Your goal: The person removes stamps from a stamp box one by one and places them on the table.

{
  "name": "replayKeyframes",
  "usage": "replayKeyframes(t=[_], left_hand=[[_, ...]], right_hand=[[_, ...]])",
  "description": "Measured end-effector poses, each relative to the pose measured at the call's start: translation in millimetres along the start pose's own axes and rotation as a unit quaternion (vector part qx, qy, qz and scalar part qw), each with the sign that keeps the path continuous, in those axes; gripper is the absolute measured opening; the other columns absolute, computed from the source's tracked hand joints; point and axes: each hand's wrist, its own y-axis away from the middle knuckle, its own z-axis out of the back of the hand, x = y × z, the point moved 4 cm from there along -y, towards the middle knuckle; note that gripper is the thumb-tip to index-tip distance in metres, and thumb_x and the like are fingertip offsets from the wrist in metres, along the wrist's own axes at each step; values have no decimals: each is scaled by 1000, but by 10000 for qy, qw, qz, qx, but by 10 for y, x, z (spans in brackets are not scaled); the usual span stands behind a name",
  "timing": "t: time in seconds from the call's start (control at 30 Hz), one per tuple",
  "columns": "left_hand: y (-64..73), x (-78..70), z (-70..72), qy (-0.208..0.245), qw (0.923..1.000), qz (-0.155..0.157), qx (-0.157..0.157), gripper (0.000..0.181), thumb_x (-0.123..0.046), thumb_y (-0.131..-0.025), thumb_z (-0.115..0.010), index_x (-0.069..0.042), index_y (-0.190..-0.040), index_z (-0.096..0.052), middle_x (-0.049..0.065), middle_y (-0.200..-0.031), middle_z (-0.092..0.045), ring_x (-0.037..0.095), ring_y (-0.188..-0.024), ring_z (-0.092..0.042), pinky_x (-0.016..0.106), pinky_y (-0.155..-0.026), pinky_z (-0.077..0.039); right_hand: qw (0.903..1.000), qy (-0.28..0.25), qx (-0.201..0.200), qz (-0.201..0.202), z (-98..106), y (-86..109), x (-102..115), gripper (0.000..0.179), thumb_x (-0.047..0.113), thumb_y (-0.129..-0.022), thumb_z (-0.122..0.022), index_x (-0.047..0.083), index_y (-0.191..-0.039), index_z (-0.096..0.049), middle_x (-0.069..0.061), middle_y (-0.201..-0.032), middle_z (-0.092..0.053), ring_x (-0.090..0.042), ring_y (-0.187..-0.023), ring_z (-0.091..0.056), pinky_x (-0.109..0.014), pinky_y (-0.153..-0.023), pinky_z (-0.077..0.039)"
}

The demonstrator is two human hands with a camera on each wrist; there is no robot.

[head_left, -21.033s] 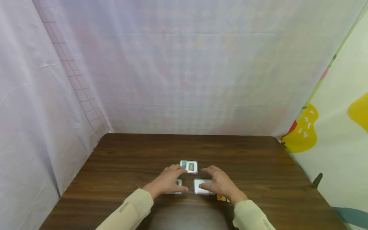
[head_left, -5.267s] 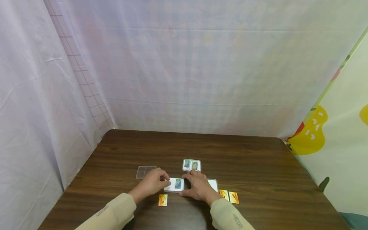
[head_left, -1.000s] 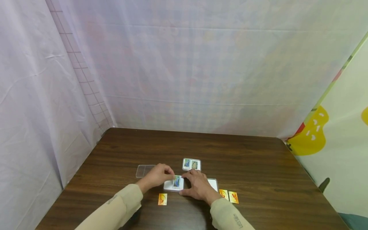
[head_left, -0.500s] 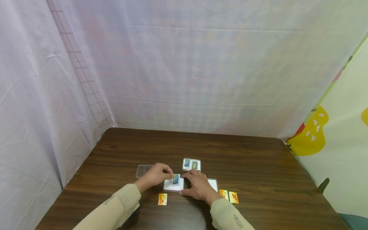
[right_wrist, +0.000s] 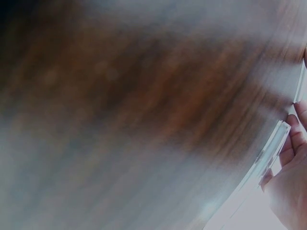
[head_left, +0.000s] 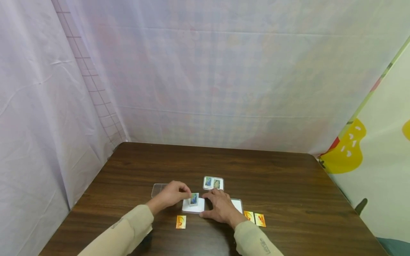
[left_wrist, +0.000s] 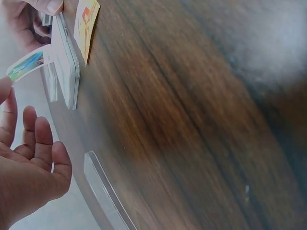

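My left hand pinches a blue-green postage stamp by its upper corner. The stamp stands tilted up over a flat clear case with a white insert. In the left wrist view the stamp bends a little, its lower edge close to the case. My right hand holds the case's right end, thumb at the near corner and forefinger at the far one. A clear lid lies on the table, partly behind my left hand.
Beyond my right hand lies another case with two stamps in it. A third, white-lined case is partly under that hand. Orange-yellow stamps lie on the brown table: one stamp in front, two stamps at right.
Over the last second my left hand has drawn the stamp up and leftward, tilting it off the white insert. My right hand stays where it was on the case.
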Motion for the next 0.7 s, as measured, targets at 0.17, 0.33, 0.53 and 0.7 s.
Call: replayKeyframes(t=[0.17,0.33,0.53,0.7], left_hand=[[44,0,43,3,10000,62,-12,5,-14,-87,-73,-10,-84,-72,-1,-89,-67,15,-85,-56,36,-78,-45],[104,-11,98,25,10000,32,-15,8,-15,-87,-73,-8,-83,-72,0,-88,-66,15,-82,-54,34,-74,-43],[145,-4,150,-46,9999,-104,-88,9,-16,-86,-74,-7,-83,-72,1,-88,-67,15,-81,-54,34,-74,-43],[181,2,185,-72,9999,-76,-89,10,-17,-86,-74,-8,-83,-72,0,-88,-67,15,-82,-54,33,-75,-44]], right_hand=[[10000,28,-26,15,2,2,3,63,49,-78,-79,12,-127,-64,-6,-118,-56,-30,-116,-51,-54,-101,-36],[10000,13,-36,40,11,11,7,62,49,-78,-80,12,-125,-64,-5,-117,-56,-29,-114,-51,-54,-100,-36],[9999,-19,-70,79,19,19,14,62,47,-77,-82,11,-124,-64,-5,-115,-56,-29,-113,-51,-54,-99,-37],[10000,-18,-53,65,21,18,20,62,47,-77,-82,11,-124,-64,-6,-116,-56,-30,-114,-51,-55,-100,-37]])
